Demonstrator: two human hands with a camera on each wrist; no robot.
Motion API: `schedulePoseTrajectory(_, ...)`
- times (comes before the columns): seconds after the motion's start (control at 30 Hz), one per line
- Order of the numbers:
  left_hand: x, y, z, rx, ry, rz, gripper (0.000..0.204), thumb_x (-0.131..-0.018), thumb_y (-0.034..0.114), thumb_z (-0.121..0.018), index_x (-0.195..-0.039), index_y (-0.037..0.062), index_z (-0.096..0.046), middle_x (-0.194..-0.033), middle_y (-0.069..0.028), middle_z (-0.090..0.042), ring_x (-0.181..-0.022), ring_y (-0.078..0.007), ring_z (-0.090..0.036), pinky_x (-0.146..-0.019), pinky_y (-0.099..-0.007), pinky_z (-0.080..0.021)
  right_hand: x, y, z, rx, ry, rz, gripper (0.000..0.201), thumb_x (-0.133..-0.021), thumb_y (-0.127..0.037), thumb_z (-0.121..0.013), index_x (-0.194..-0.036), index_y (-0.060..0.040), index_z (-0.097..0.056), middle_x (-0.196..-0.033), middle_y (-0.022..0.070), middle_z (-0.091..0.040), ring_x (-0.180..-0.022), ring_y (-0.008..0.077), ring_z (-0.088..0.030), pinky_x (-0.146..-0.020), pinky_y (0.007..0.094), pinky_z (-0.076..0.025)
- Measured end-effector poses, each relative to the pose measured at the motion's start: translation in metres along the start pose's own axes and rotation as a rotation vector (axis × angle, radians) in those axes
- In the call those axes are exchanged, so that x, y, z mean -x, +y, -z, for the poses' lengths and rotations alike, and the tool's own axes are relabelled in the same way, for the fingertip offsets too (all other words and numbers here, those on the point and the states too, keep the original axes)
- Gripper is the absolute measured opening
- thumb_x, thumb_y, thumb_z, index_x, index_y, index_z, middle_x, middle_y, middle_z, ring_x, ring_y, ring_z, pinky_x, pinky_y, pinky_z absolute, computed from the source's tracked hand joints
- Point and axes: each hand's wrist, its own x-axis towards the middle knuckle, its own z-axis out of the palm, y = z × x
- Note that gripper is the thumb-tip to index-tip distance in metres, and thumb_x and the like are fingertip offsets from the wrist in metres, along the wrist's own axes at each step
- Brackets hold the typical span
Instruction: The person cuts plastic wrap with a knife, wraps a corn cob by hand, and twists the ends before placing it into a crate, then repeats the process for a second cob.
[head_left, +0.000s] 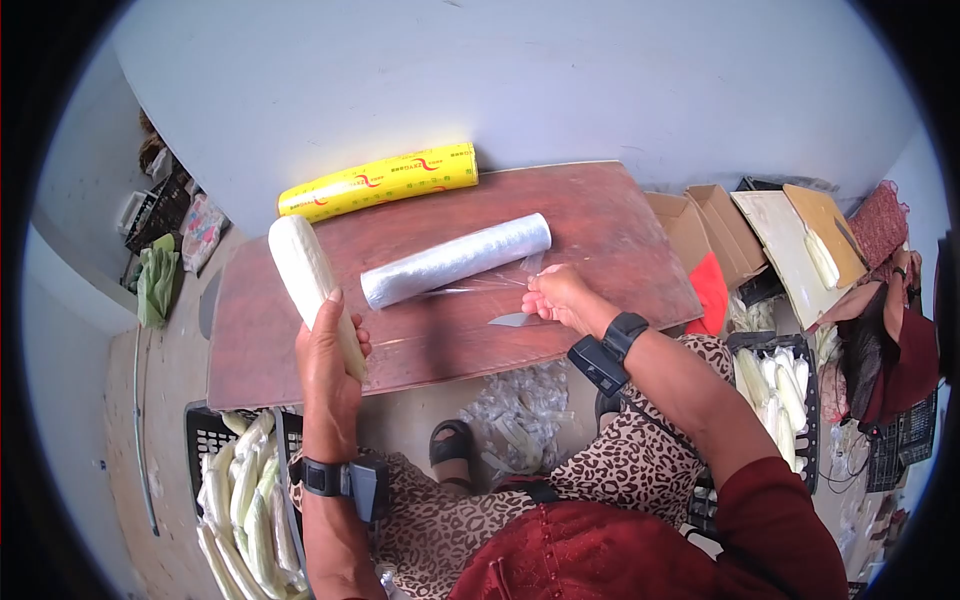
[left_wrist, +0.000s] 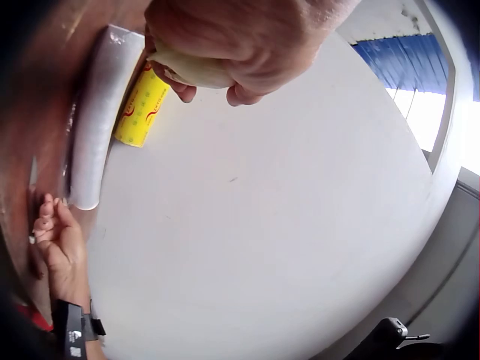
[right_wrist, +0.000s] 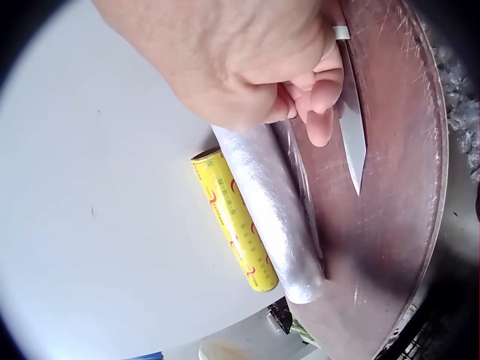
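Note:
My left hand (head_left: 325, 345) grips a long pale vegetable (head_left: 300, 260) near its lower end, its rounded end tilted up over the left part of the table. In the left wrist view, that hand hides most of the vegetable. A roll of clear cling film (head_left: 455, 260) lies across the table between my hands. My right hand (head_left: 560, 295) is at its right front, fingertips pinching the loose edge of the film, which stretches out from the roll. Beneath this hand, a knife (right_wrist: 352, 142) lies on the table, part of its handle hidden by the hand.
A yellow printed roll (head_left: 380, 180) lies at the back edge of the reddish table (head_left: 600, 200), by the wall. Crates of pale vegetables (head_left: 245, 500) stand on both sides. Crumpled plastic (head_left: 520, 420) lies on the floor below. Another person's arm (head_left: 895, 295) shows at the right, near cardboard boxes (head_left: 705, 235).

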Motion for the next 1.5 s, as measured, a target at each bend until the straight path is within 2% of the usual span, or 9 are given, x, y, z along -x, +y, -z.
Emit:
schedulePoseTrajectory(0.13, 0.002, -0.003, -0.004, -0.072, 0.005, -0.006, 0.048, -0.086, 0.031, -0.071, -0.113, -0.0018, -0.050, -0.080, -0.0087, -0.056, -0.056, -0.0139, -0.054, -0.048, -0.0264, -0.045, 0.002, 0.004, -0.001, -0.030, 0.027, 0.034, 0.021, -0.091, -0.003, -0.053, -0.108, 0.0096, -0.050, -0.095, 0.0251, -0.064, -0.066, 0.0272, -0.068, -0.036, 0.0274, -0.043)
schedulePoseTrajectory(0.33, 0.010, -0.013, -0.022, -0.231, -0.074, -0.049, 0.040, -0.085, 0.024, -0.071, -0.108, -0.0018, -0.053, -0.076, -0.0066, -0.058, -0.055, -0.0138, -0.056, -0.047, -0.0272, -0.045, 0.004, 0.001, -0.002, 0.081, 0.046, -0.024, 0.025, -0.092, -0.006, -0.055, -0.112, 0.0091, -0.049, -0.099, 0.0248, -0.064, -0.064, 0.0247, -0.067, -0.038, 0.0267, -0.045)
schedulePoseTrajectory(0.53, 0.003, -0.037, -0.049, -0.470, -0.251, -0.066, 0.038, -0.083, 0.022, -0.071, -0.108, -0.0004, -0.054, -0.081, -0.0072, -0.060, -0.059, -0.0138, -0.059, -0.051, -0.0277, -0.048, -0.003, 0.003, 0.001, 0.321, 0.077, 0.035, 0.020, -0.088, -0.005, -0.058, -0.101, 0.0085, -0.055, -0.089, 0.0245, -0.066, -0.060, 0.0211, -0.067, -0.037, 0.0279, -0.044)
schedulePoseTrajectory(0.63, -0.005, -0.057, -0.065, -0.555, -0.344, -0.102, 0.040, -0.082, 0.021, -0.072, -0.109, -0.0015, -0.053, -0.082, -0.0074, -0.060, -0.059, -0.0130, -0.058, -0.051, -0.0272, -0.048, 0.003, -0.003, 0.003, 0.728, 0.127, 0.136, 0.018, -0.085, -0.009, -0.060, -0.095, 0.0062, -0.060, -0.089, 0.0244, -0.067, -0.063, 0.0236, -0.068, -0.049, 0.0358, -0.052)
schedulePoseTrajectory(0.73, -0.023, -0.087, -0.072, -0.591, -0.453, -0.186, 0.047, -0.077, 0.023, -0.077, -0.107, -0.0048, -0.054, -0.081, -0.0091, -0.063, -0.060, -0.0135, -0.060, -0.055, -0.0286, -0.050, 0.017, -0.003, -0.004, 1.004, 0.252, 0.258, 0.021, -0.083, -0.014, -0.063, -0.097, 0.0018, -0.065, -0.098, 0.0240, -0.069, -0.080, 0.0317, -0.071, -0.071, 0.0430, -0.056)
schedulePoseTrajectory(0.83, -0.033, -0.102, -0.076, -0.646, -0.481, -0.095, 0.050, -0.075, 0.024, -0.078, -0.108, -0.0055, -0.054, -0.083, -0.0096, -0.064, -0.063, -0.0135, -0.060, -0.058, -0.0290, -0.051, 0.036, -0.014, -0.010, 1.089, 0.281, 0.227, 0.027, -0.082, -0.012, -0.063, -0.106, -0.0037, -0.071, -0.115, 0.0215, -0.067, -0.114, 0.0378, -0.061, -0.093, 0.0451, -0.051)
schedulePoseTrajectory(1.13, -0.041, -0.113, -0.065, -0.715, -0.506, -0.072, 0.050, -0.076, 0.025, -0.078, -0.108, -0.0041, -0.055, -0.084, -0.0098, -0.064, -0.062, -0.0142, -0.060, -0.057, -0.0294, -0.051, 0.049, -0.024, 0.016, 1.351, 0.238, 0.382, 0.023, -0.079, -0.004, -0.064, -0.100, -0.0005, -0.071, -0.111, 0.0238, -0.067, -0.105, 0.0391, -0.065, -0.086, 0.0454, -0.055)
schedulePoseTrajectory(1.33, -0.039, -0.110, -0.060, -0.735, -0.538, -0.061, 0.049, -0.074, 0.025, -0.078, -0.106, -0.0045, -0.054, -0.084, -0.0097, -0.064, -0.064, -0.0142, -0.060, -0.058, -0.0295, -0.051, 0.044, -0.003, 0.050, 1.437, 0.036, 0.451, 0.029, -0.070, -0.014, -0.079, -0.092, -0.0072, -0.061, -0.103, 0.0112, -0.061, -0.107, 0.0322, -0.056, -0.089, 0.0513, -0.043)
schedulePoseTrajectory(1.5, -0.041, -0.109, -0.058, -0.769, -0.556, -0.066, 0.045, -0.078, 0.019, -0.076, -0.110, -0.0017, -0.052, -0.082, -0.0054, -0.061, -0.063, -0.0114, -0.057, -0.056, -0.0266, -0.050, 0.041, 0.003, 0.079, 1.398, 0.043, 0.534, 0.019, -0.076, -0.011, -0.074, -0.092, -0.0121, -0.063, -0.102, 0.0074, -0.060, -0.109, 0.0295, -0.055, -0.090, 0.0488, -0.037)
